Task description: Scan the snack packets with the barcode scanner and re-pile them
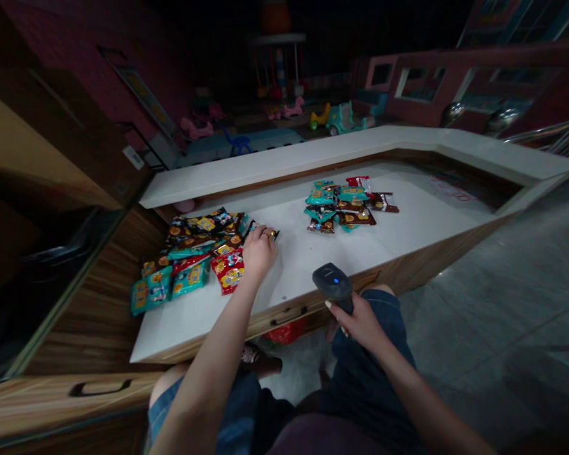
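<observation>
Two hands are logged: left hand (259, 251) pinched narrow on a limp, light black foil sachet (267, 232), best held by its seal; right hand (360, 323) closed round a black barcode scanner (332, 284).

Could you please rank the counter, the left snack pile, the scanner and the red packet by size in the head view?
The counter, then the left snack pile. The scanner and red packet look alike; the scanner's nearness leaves them unranked.

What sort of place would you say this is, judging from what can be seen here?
It looks like a shop's checkout counter, probably beside a children's play area: a handheld barcode scanner in the right hand, piles of snack packets on the white counter, and children's ride-on toys beyond.
</observation>
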Demonstrator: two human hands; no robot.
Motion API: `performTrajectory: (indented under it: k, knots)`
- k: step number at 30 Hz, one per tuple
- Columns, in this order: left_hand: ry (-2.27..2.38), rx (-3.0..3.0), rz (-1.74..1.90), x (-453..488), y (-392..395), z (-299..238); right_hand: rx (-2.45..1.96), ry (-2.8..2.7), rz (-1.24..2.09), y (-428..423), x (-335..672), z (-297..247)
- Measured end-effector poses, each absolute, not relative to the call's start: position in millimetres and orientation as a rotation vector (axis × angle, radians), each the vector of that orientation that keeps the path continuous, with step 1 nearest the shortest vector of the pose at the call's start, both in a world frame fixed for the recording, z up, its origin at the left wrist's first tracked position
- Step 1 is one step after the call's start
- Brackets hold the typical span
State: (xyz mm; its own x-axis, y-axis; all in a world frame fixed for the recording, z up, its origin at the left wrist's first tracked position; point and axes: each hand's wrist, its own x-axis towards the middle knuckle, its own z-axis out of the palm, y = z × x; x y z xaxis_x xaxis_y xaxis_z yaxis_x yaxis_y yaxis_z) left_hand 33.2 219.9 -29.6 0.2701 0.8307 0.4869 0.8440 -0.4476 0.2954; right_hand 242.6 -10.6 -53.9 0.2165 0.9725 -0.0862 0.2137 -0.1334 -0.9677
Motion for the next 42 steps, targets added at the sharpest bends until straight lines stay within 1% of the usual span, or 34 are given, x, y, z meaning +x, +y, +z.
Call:
performTrajectory:
  k: [4,8,11,15,18,20,22,26,30,33,34,36,39,42]
  knots:
    - [-1.466,-2.654,-1.095,90,239,-10,-1.546,-1.137,1.014,-9,247,-54]
    - [-1.322,-2.828,-1.159,149,274,-2,-1.569,-1.139,0.983,-8,253,-55]
    - [-1.367,-2.859,-1.081,180,296,-1,-1.573,-1.129,0.984,-8,257,-55]
    - [-1.401,-2.921,-0.844,198,308,-2,-1.582,-1.111,0.987,-8,260,-56]
    - [-1.379,-2.944,-0.882,195,305,0,-1.574,-1.091,0.991,-9,260,-57]
    - [-1.389,-2.928,-1.03,189,299,1,-1.559,-1.087,0.999,-9,258,-58]
    - [-1.436,-2.888,-1.292,179,290,1,-1.548,-1.098,1.004,-10,257,-58]
    - [-1.612,-2.643,-2.059,151,261,-9,-1.54,-1.126,0.986,-12,254,-57]
    - [-1.934,-2.281,-2.784,120,220,-30,-1.54,-1.144,0.986,-12,250,-55]
    - [-2.152,-1.96,-3.222,100,192,-46,-1.526,-1.139,0.989,-9,247,-53]
    - [-2.198,-1.869,-3.309,95,184,-50,-1.521,-1.137,0.992,-9,245,-53]
    - [-2.259,-1.788,-3.367,87,173,-58,-1.511,-1.142,0.994,-7,242,-50]
    - [-2.255,-1.926,-3.258,78,163,-68,-1.512,-1.168,0.957,-4,238,-44]
    - [-2.112,-2.121,-3.143,71,159,-77,-1.524,-1.189,0.926,-1,236,-39]
